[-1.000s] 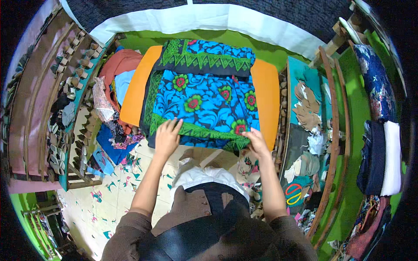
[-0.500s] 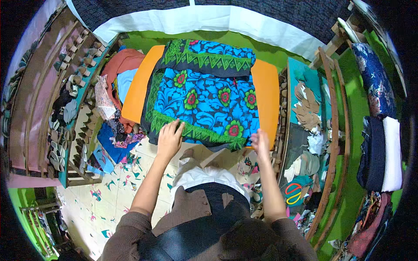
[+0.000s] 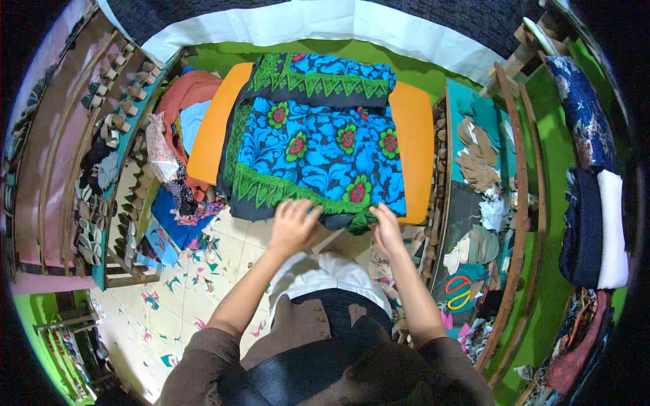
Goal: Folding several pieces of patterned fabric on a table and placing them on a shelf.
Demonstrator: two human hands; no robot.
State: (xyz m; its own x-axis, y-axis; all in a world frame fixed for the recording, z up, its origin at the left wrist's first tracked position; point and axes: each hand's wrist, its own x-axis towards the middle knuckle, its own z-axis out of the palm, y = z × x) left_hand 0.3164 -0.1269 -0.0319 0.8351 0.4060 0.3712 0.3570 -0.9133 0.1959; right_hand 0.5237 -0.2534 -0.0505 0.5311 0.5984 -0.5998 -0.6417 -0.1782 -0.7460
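A patterned cloth (image 3: 318,152), blue and black with red flowers and a green zigzag border, lies spread over an orange table (image 3: 414,155). Its far part is folded over in a second layer. At the near edge, my left hand (image 3: 296,225) has its fingers bent over the dark hem and holds it. My right hand (image 3: 387,229) pinches the near right corner, where the green border is bunched up. What lies under the fingertips is partly hidden.
Racks of shoe forms (image 3: 125,115) stand at left, beside heaped fabrics (image 3: 193,95). Scraps (image 3: 203,264) litter the tiled floor. A right-hand bench carries cut pieces (image 3: 477,155) and scissors with red and yellow handles (image 3: 459,303). Folded cloths (image 3: 613,230) hang from a rail at far right.
My left hand has slid right along the near edge. My right hand has moved slightly left and down and taken hold of the near right corner, which is now bunched.
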